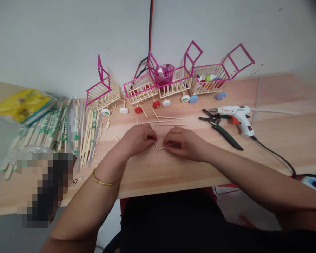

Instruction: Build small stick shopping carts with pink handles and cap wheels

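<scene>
My left hand (138, 140) and my right hand (185, 142) rest close together on the wooden table (173, 172), both with fingers pinched. Between them lie thin wooden sticks (162, 147) that meet at an angle. The right fingers press on one stick; the left fingertips touch the corner where the sticks meet. A gold bangle (104, 181) circles my left wrist. More loose sticks (168, 121) lie just beyond my hands.
A row of stick carts with pink frames (173, 80) and bottle-cap wheels (156, 104) stands by the wall. A white glue gun (238, 117) and green-handled pliers (222, 130) lie right. Packs of chopsticks (55, 128) and a yellow packet (22, 104) sit left.
</scene>
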Demonstrator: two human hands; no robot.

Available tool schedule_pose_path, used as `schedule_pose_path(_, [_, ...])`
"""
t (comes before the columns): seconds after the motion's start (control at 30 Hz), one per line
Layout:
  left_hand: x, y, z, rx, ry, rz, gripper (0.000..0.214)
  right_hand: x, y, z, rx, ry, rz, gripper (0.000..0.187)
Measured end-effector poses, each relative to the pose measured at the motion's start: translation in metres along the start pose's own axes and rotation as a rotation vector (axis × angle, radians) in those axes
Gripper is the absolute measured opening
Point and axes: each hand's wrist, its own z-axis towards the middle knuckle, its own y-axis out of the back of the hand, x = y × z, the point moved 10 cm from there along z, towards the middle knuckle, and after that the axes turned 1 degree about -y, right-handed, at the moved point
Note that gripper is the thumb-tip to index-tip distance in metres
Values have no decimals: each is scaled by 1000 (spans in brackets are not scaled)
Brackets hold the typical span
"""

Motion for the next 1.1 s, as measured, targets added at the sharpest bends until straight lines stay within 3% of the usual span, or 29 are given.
schedule_pose_path(0.23, [7, 5, -4, -4, 94, -72, 14, -36, 42, -18, -151, -258, 95, 14])
schedule_pose_path(0.37, [9, 8, -8, 16, 143, -91, 8, -45, 53, -22, -166, -323, 90, 13])
schedule_pose_path(0.63, [0, 2, -8, 85, 99, -89, 11, -43, 38, -21, 28, -265, -25, 9])
schedule_pose_path(0.93, [-7, -5, -5, 114, 24, -32, 16, -31, 32, -16, 57, -147, 11, 7])
schedule_pose_path(1.1, [-9, -9, -4, 132, -24, -30, 19, -17, 23, -12, -9, -55, 82, 8])
